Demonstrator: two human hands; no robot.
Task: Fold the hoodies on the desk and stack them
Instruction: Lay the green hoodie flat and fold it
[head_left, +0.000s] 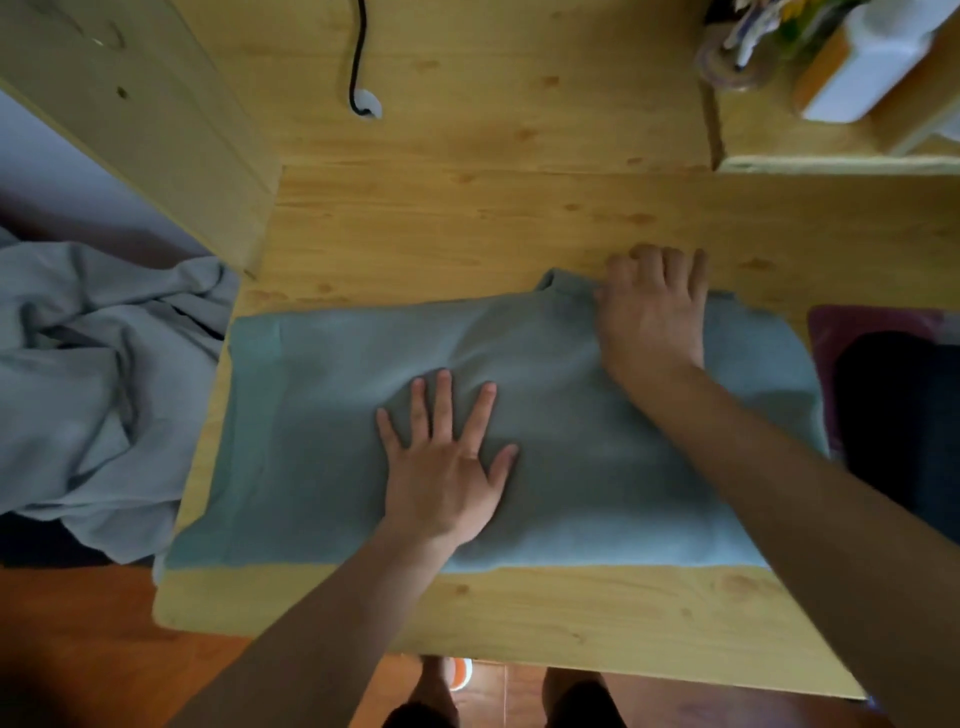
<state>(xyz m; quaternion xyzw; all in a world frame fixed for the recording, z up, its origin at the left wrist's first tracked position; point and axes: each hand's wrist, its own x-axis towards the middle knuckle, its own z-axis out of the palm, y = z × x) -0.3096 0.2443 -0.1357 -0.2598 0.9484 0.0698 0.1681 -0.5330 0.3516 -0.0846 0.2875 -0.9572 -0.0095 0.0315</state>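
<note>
A grey-green hoodie (322, 415) lies flat across the wooden desk (467, 234), folded into a long rectangle. My left hand (447, 467) presses flat on its middle with fingers spread. My right hand (652, 317) lies on the hoodie's far edge near a small raised flap, its fingers bent over that edge. A second grey hoodie (88, 374) hangs crumpled off the desk's left side. A dark garment on a maroon one (893, 415) sits at the right edge of the desk.
A black cable (358, 57) runs down to a white grommet at the back of the desk. A raised shelf (831, 150) at the back right holds a white box and a jar. A wooden upright stands at the left. My legs show below the desk's front edge.
</note>
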